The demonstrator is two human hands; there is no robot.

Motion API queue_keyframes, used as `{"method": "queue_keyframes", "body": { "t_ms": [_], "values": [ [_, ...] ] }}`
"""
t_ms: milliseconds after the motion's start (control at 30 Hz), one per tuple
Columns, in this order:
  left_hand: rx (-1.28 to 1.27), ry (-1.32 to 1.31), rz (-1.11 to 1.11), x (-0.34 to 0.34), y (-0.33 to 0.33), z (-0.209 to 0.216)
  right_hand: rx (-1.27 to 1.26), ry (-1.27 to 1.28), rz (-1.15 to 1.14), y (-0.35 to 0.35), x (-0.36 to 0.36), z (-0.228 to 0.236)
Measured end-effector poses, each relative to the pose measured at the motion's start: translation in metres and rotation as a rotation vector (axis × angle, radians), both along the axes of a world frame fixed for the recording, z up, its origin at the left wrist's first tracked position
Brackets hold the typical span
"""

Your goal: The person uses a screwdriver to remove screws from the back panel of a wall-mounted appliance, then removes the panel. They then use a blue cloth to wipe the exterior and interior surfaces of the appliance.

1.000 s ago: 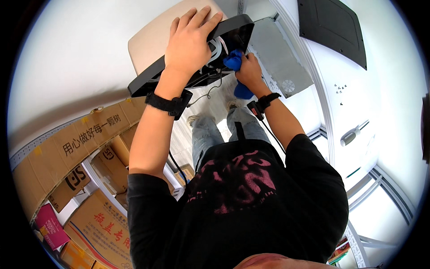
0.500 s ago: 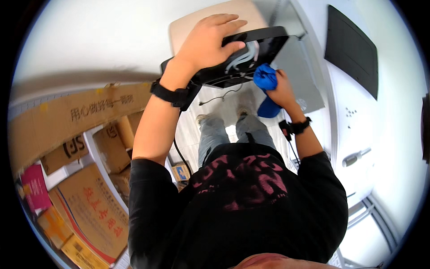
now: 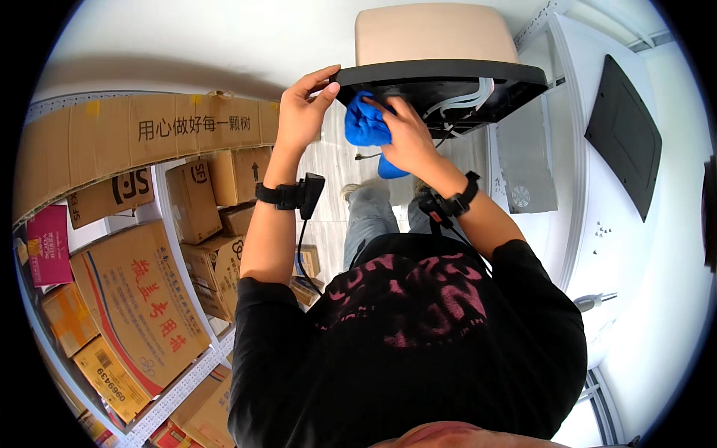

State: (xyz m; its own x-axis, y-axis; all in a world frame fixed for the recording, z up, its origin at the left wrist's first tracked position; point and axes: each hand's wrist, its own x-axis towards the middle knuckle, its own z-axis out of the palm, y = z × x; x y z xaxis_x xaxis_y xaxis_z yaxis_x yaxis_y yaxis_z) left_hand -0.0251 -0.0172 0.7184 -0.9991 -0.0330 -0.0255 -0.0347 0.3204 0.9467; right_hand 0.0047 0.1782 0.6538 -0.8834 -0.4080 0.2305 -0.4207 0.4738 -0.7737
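Note:
A black appliance housing (image 3: 448, 72) stands in front of me, its hollow side facing me, with grey-white ribbon-like wiring (image 3: 478, 95) looping inside. At the housing's left corner my left hand (image 3: 302, 112) is closed, thumb on the near side and fingers at the edge. My right hand (image 3: 409, 140) grips a bunched blue cloth (image 3: 364, 125) against the left part of the housing's inner side. A loose end of the cloth hangs below that hand. Part of a dark power cord (image 3: 366, 157) shows under the housing.
Behind the housing is a beige padded surface (image 3: 433, 33). To the right, a white worktop holds a dark panel (image 3: 624, 127), several small screws (image 3: 600, 230) and a screwdriver (image 3: 591, 302). A grey sheet (image 3: 527, 175) stands beside it. Shelves of cardboard boxes (image 3: 142, 299) line the left.
My left hand has gone from the housing's top to its left corner. My right hand has carried the blue cloth leftward along the housing. The housing now appears farther right and more level.

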Motion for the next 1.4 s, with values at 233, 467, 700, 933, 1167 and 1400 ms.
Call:
{"method": "queue_keyframes", "body": {
  "t_ms": [233, 467, 700, 933, 1167, 1400],
  "values": [
    [0.038, 0.045, 0.052, -0.006, 0.001, -0.013, 0.207, 0.141, -0.045, -0.028, -0.019, -0.014],
    [0.066, 0.075, 0.021, -0.006, 0.002, -0.014, 0.184, -0.020, -0.075, -0.036, -0.021, -0.008],
    [0.041, 0.083, 0.004, -0.006, -0.005, -0.020, 0.152, -0.134, 0.131, -0.021, -0.001, -0.014],
    [0.087, 0.040, 0.011, -0.001, -0.003, -0.018, 0.167, 0.020, -0.097, -0.039, -0.010, -0.008],
    [0.100, 0.007, 0.000, 0.002, -0.009, -0.020, 0.171, -0.096, 0.269, -0.010, -0.003, -0.018],
    [0.127, 0.018, 0.019, 0.000, -0.007, -0.023, 0.207, 0.004, 0.019, -0.007, -0.009, -0.041]
  ]
}}
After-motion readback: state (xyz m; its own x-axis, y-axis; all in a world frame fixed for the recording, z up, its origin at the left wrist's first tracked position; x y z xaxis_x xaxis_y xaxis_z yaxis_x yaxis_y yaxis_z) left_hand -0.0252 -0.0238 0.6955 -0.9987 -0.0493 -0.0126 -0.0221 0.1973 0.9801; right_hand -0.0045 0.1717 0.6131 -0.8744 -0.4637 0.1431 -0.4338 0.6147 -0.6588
